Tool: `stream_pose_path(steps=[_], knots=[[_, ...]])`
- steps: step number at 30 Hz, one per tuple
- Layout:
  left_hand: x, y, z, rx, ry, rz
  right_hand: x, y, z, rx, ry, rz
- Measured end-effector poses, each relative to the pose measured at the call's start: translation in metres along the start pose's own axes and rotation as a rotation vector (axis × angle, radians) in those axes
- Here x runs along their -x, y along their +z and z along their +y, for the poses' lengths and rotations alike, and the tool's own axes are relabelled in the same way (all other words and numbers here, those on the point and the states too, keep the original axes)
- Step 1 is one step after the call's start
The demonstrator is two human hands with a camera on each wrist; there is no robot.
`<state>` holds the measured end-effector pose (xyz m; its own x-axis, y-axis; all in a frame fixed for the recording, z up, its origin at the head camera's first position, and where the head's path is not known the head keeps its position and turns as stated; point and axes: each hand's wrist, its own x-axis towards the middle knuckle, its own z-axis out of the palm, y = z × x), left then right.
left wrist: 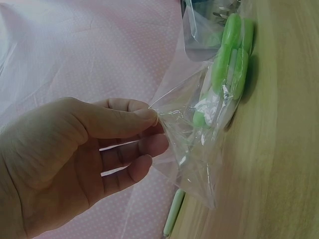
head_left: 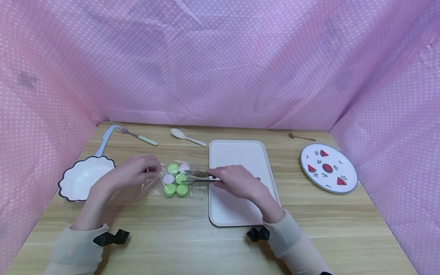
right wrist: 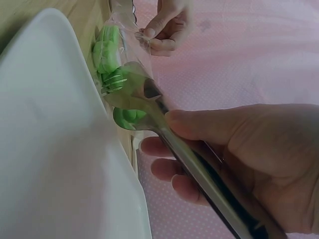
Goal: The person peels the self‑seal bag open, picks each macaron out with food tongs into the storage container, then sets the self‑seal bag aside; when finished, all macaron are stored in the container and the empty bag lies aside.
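Note:
A clear plastic bag (left wrist: 187, 149) holds several green macarons (head_left: 182, 190) and pale lilac ones (head_left: 168, 179). My left hand (head_left: 137, 172) pinches the bag's left edge between thumb and forefinger, as the left wrist view shows, with the other fingers curled loosely. My right hand (head_left: 237, 181) grips metal tongs (right wrist: 172, 142), thumb on one side and fingers on the other. The tongs have one forked tip and one spoon-like tip, spread apart. These tips point left and overlap the macarons in the head view. Below the right hand lies the white rectangular tray (head_left: 237, 152).
On the left stands a scalloped white bowl (head_left: 80, 179) beside a pale blue knife (head_left: 105, 140). Behind lie a fork (head_left: 135, 135) and a white spoon (head_left: 187, 136). A watermelon-patterned plate (head_left: 328, 183) and a small wooden dipper (head_left: 302, 137) are at right. Pink dotted cloth (head_left: 220, 68) surrounds the table.

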<state>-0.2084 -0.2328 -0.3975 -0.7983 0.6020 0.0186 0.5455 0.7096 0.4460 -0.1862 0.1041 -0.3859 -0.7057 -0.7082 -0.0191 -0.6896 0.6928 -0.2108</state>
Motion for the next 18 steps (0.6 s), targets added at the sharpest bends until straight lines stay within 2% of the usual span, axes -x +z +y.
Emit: stream_pose_path(steps=[9, 18], knots=[[0.0, 0.0, 0.002, -0.005, 0.012, 0.002, -0.008, 0.0, -0.002, 0.002, -0.008, -0.007], [0.0, 0.0, 0.0, 0.0, -0.004, -0.001, -0.014, -0.001, 0.0, 0.002, -0.019, -0.041]])
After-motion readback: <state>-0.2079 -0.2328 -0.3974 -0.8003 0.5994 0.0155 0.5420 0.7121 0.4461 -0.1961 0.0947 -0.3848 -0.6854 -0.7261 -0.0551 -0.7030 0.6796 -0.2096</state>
